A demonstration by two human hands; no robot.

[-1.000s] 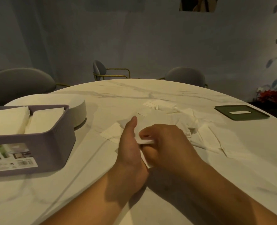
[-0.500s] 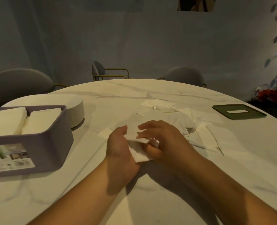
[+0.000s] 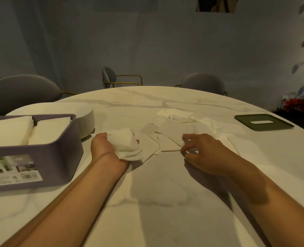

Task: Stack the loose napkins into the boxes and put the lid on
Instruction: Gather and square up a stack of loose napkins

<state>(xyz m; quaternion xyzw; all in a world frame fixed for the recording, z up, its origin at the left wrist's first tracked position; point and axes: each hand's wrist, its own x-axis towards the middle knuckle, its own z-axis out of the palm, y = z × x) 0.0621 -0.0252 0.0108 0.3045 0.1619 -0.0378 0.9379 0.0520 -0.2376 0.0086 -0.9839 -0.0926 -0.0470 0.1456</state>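
A purple box (image 3: 58,157) at the left holds two stacks of white napkins (image 3: 10,131). My left hand (image 3: 104,148) lies palm up beside the box and grips a folded white napkin (image 3: 128,145). Loose napkins (image 3: 172,132) are scattered over the middle of the marble table (image 3: 156,202). My right hand (image 3: 201,152) rests among them, its fingertips pinching the corner of a flat napkin (image 3: 169,145). A dark green lid (image 3: 261,122) with a slot lies flat at the far right.
A low round white container (image 3: 87,118) stands just behind the purple box. Grey chairs (image 3: 19,93) ring the far side of the table. A plant with red flowers (image 3: 297,104) stands beyond the right edge.
My hands have come apart. The left hand moved left toward the box with the napkin in it, and the right hand moved right onto the loose pile.
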